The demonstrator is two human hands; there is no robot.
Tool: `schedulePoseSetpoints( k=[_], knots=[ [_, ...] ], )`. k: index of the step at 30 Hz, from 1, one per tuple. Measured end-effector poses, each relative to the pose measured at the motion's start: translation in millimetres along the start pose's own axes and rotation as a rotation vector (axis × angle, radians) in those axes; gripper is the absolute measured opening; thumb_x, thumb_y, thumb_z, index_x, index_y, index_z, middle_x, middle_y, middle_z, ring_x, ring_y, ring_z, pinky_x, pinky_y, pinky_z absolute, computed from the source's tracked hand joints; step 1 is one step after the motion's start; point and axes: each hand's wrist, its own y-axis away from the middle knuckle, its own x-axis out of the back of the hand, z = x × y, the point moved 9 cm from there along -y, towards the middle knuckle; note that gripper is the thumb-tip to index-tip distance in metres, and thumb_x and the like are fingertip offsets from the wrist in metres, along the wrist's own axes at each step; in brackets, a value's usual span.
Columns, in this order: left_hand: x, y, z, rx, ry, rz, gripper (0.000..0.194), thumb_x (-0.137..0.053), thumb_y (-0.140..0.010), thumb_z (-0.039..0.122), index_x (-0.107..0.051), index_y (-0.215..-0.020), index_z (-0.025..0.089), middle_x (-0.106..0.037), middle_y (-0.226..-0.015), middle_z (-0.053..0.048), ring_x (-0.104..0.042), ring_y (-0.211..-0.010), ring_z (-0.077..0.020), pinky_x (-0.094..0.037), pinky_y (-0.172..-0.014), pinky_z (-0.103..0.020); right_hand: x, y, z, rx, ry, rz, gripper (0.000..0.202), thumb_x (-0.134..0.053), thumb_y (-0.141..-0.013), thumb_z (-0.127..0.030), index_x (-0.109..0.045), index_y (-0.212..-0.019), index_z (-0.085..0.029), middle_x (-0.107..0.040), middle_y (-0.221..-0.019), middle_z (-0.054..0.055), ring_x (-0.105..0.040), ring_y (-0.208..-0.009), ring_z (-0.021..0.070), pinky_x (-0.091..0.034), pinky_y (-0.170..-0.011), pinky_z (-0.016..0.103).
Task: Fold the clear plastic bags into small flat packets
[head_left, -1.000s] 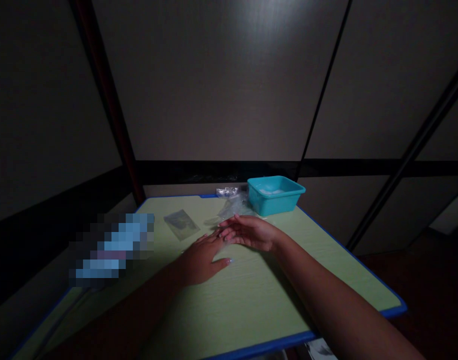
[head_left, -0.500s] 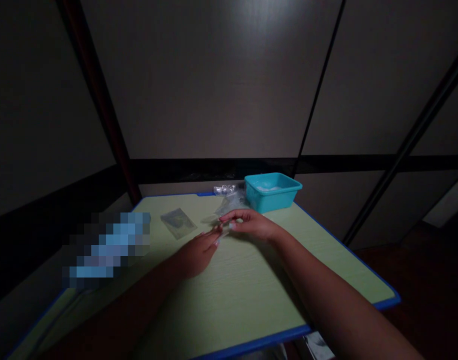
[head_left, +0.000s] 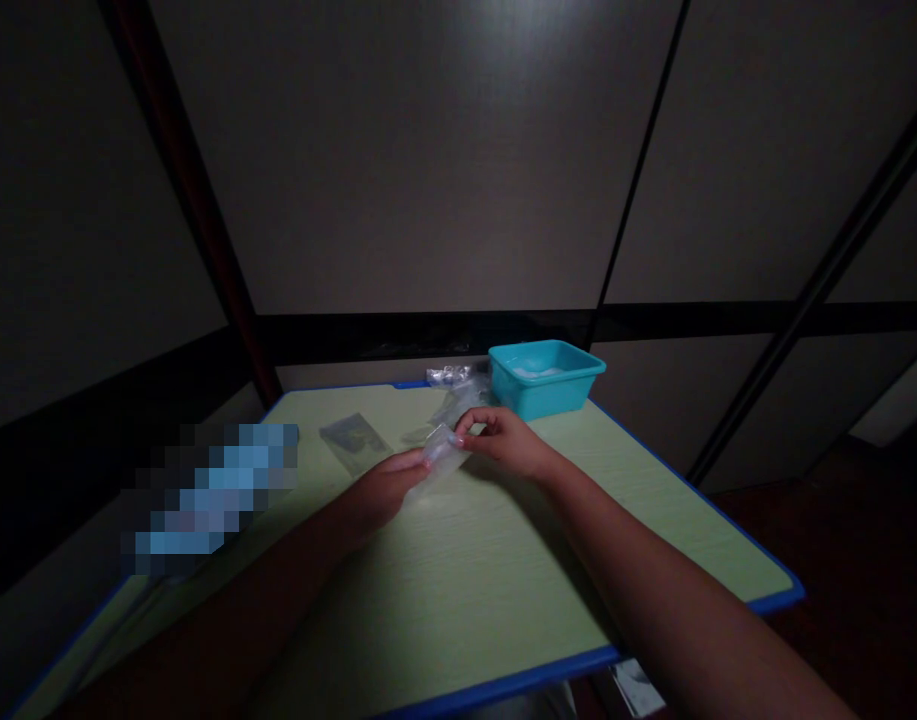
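Note:
A small clear plastic bag is raised a little over the table, pinched between both hands. My left hand grips its left edge, thumb on top. At its upper right corner, my right hand closes thumb and forefinger on the film. Flat on the table to the left lies a clear packet with something darker showing in it. Crumpled clear plastic lies just beyond the hands; its exact shape is hard to make out.
A turquoise basin with something white inside stands at the back right. A blurred-out blue object sits at the left edge. The pale green table has a blue rim, and wall panels rise behind it.
The clear bag has come up off the table and now shows between the hands. Both hands have closed on it; the left fingers were stretched flat before.

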Motion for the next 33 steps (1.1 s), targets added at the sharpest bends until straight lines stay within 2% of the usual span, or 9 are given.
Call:
schedulePoseSetpoints(
  k=[3,6,12,19,24,28,31,33],
  knots=[
    [-1.7,0,-1,0.037,0.127,-0.031,0.04,-0.061,-0.071,0.032,-0.061,-0.106,0.011,-0.069,-0.087,-0.008,-0.062,-0.079,-0.0207,-0.043,-0.071,-0.027,3,-1,3,0.008,-0.049,0.024,0.023,-0.066,-0.068,-0.035,-0.059,-0.068,-0.013,-0.056,-0.067,-0.001,-0.049,-0.063,0.0099,-0.038,-0.06,0.022],
    [-7.6,2,2,0.068,0.228,-0.085,0.035,-0.061,-0.072,0.026,-0.061,-0.103,0.008,-0.068,-0.093,-0.013,-0.062,-0.085,-0.0233,-0.044,-0.074,-0.029,6,-3,6,0.012,-0.094,0.04,0.023,-0.066,-0.067,-0.035,-0.058,-0.068,-0.013,-0.055,-0.065,-0.001,-0.047,-0.061,0.0093,-0.037,-0.06,0.022],
    [-18.6,8,7,0.136,0.386,-0.168,0.038,-0.057,-0.075,0.015,-0.052,-0.112,0.005,-0.062,-0.107,-0.021,-0.06,-0.096,-0.0324,-0.044,-0.084,-0.042,11,-4,13,-0.05,-0.176,0.081,0.024,-0.067,-0.065,-0.034,-0.055,-0.067,-0.013,-0.051,-0.06,-0.003,-0.043,-0.054,0.0074,-0.032,-0.052,0.02],
    [-18.7,6,1,0.168,0.428,-0.203,0.042,-0.055,-0.077,0.013,-0.046,-0.118,0.007,-0.059,-0.11,-0.021,-0.061,-0.095,-0.0328,-0.044,-0.086,-0.05,20,-2,36,-0.179,-0.067,0.167,0.019,-0.063,-0.065,-0.029,-0.053,-0.064,-0.013,-0.049,-0.054,-0.003,-0.042,-0.048,0.0069,-0.032,-0.048,0.02],
    [1.7,0,-6,0.184,0.376,0.026,0.042,-0.055,-0.075,0.008,-0.045,-0.116,0.011,-0.061,-0.102,-0.014,-0.064,-0.082,-0.0235,-0.051,-0.08,-0.048,24,0,55,-0.305,0.243,0.155,0.011,-0.058,-0.069,-0.023,-0.053,-0.065,-0.014,-0.054,-0.054,-0.001,-0.045,-0.048,0.0075,-0.033,-0.047,0.018],
    [18.2,1,-1,0.178,0.198,0.206,0.032,-0.054,-0.078,0.015,-0.048,-0.11,0.016,-0.061,-0.089,-0.006,-0.063,-0.068,-0.016,-0.056,-0.067,-0.039,26,4,56,-0.355,0.453,0.136,0.008,-0.058,-0.068,-0.02,-0.058,-0.064,-0.013,-0.056,-0.054,0.001,-0.046,-0.049,0.0078,-0.03,-0.046,0.018],
    [29.9,1,2,0.169,0.065,0.315,0.026,-0.054,-0.078,0.024,-0.049,-0.104,0.019,-0.058,-0.08,-0.001,-0.057,-0.052,-0.01,-0.053,-0.052,-0.028,25,6,50,-0.384,0.652,0.095,0.01,-0.059,-0.066,-0.021,-0.062,-0.061,-0.012,-0.058,-0.053,0.002,-0.046,-0.048,0.0087,-0.029,-0.045,0.02],
    [39.5,0,7,0.111,-0.084,0.38,0.023,-0.053,-0.078,0.027,-0.05,-0.099,0.019,-0.057,-0.077,0.0,-0.051,-0.044,-0.0077,-0.047,-0.045,-0.024,22,8,48,-0.408,0.742,0.035,0.013,-0.057,-0.066,-0.021,-0.064,-0.06,-0.013,-0.06,-0.053,0.003,-0.047,-0.047,0.0094,-0.029,-0.045,0.02]
  ],
)
